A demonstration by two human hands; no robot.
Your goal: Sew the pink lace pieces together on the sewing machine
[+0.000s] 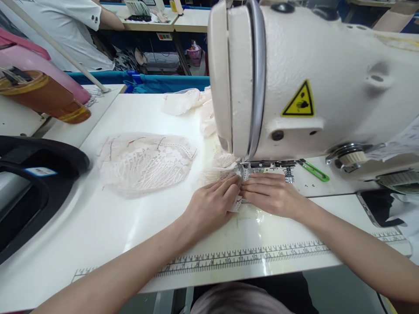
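Note:
A pale lace fabric piece (212,173) lies bunched under the head of the sewing machine (304,74), beside the presser foot. My left hand (214,198) is closed on this lace, its fingers curled over it and a small lace end showing below them. On the right of the foot, my right hand (273,194) lies with fingers stretched out and flat, fingertips touching the lace edge. The needle itself is hidden behind the machine head and fingers. To the left, a sheer lace panel (147,165) with dark red thread ends rests flat on the table.
More pale fabric (183,101) lies behind the machine head. A green thread snipper (314,170) and a phone (376,208) are at right. A black curved object (39,183), a brown cup (42,93) and a pink bottle (42,65) stand left. Another person (65,30) sits beyond.

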